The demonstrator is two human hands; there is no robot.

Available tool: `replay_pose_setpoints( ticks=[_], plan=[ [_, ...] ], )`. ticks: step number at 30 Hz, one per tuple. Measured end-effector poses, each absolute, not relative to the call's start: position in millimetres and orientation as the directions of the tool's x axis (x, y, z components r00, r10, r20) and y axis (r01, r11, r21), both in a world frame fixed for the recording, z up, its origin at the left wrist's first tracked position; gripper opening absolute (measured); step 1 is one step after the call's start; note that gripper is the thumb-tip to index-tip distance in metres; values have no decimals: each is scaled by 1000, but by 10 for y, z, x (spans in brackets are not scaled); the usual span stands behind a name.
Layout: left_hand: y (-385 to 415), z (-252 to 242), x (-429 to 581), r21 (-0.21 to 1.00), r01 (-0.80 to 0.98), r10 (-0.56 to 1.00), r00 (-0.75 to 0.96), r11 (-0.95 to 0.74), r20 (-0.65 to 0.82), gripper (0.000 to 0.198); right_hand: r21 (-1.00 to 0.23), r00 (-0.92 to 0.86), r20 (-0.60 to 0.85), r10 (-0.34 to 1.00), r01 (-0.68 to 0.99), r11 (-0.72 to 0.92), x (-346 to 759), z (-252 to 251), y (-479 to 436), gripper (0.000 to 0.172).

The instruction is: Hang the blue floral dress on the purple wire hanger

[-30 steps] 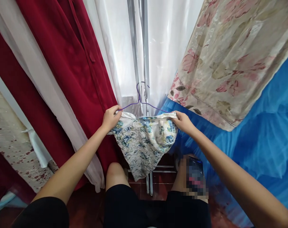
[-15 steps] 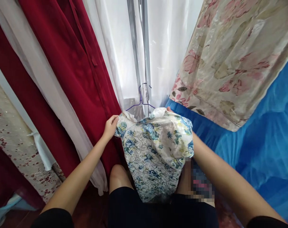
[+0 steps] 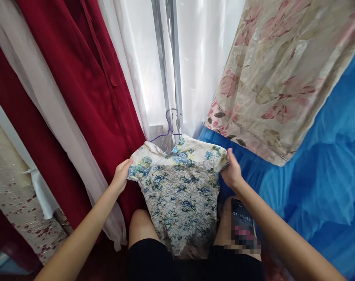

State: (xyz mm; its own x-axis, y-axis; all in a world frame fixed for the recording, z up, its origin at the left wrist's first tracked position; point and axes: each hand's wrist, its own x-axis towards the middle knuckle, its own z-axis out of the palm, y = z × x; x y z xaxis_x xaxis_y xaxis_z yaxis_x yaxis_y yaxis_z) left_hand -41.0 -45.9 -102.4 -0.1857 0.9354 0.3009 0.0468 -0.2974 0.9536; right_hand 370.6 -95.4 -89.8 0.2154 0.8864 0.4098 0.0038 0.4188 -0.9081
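A floral blouse [image 3: 183,187] in white, blue and green hangs spread out in front of my knees, on a thin purple hanger [image 3: 169,130] whose hook sticks up above the neckline. My left hand [image 3: 121,173] pinches the blouse's left sleeve edge between thumb and fingers. On the other side, my right hand [image 3: 232,169] grips the right sleeve edge, thumb up, with its fingers partly behind the cloth. The blouse's lower hem reaches down between my thighs.
A phone [image 3: 242,222] showing a timer lies on my right thigh. Long red fabric [image 3: 86,86] hangs at the left and a white curtain [image 3: 195,58] behind. To the right hang a floral cloth [image 3: 277,86] and blue pleated fabric [image 3: 320,179].
The right sleeve has been pulled out flat, and my right hand, mostly hidden behind it before, now shows. My left hand has moved down and left, stretching the shoulders wider.
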Motion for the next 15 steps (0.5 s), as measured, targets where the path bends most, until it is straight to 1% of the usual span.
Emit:
replay_pose_setpoints(
  ticks=[2, 4, 6, 7, 9, 11, 12, 13, 14, 15],
  plan=[
    [-507, -940, -419, 953, -18, 928, -236, -301, 289, 53, -905, 282, 379, 881, -84, 417, 3679, -892, -922, 64],
    [-538, -814, -435, 948, -89, 923, -275, -304, 270, 50, -875, 332, 412, 848, -115, 470, 3635, -736, -842, 61],
    [-560, -695, -462, 944, -127, 924, -279, -304, 260, 48, -841, 363, 450, 816, -135, 524, 3572, -492, -761, 62],
    [-568, -655, -481, 946, -119, 928, -265, -302, 263, 46, -830, 359, 464, 810, -143, 539, 3530, -370, -745, 62],
    [-577, -634, -526, 944, 19, 915, -240, -329, 324, 44, -819, 314, 485, 816, -165, 550, 3420, -177, -810, 59],
    [-583, -706, -567, 906, 212, 878, -244, -367, 413, 38, -810, 196, 524, 829, -186, 556, 3274, -89, -1029, 53],
    [-588, -772, -578, 876, 299, 856, -250, -378, 454, 34, -804, 106, 556, 824, -183, 566, 3194, -81, -1188, 49],
    [-597, -850, -579, 851, 361, 837, -256, -380, 483, 33, -795, -11, 593, 805, -166, 583, 3112, -91, -1366, 46],
    [-612, -934, -568, 841, 390, 830, -263, -375, 492, 32, -785, -148, 619, 771, -126, 607, 3032, -114, -1551, 43],
    [-633, -1016, -546, 840, 401, 835, -259, -365, 486, 31, -776, -304, 616, 726, -78, 626, 2957, -144, -1731, 40]
  ],
)
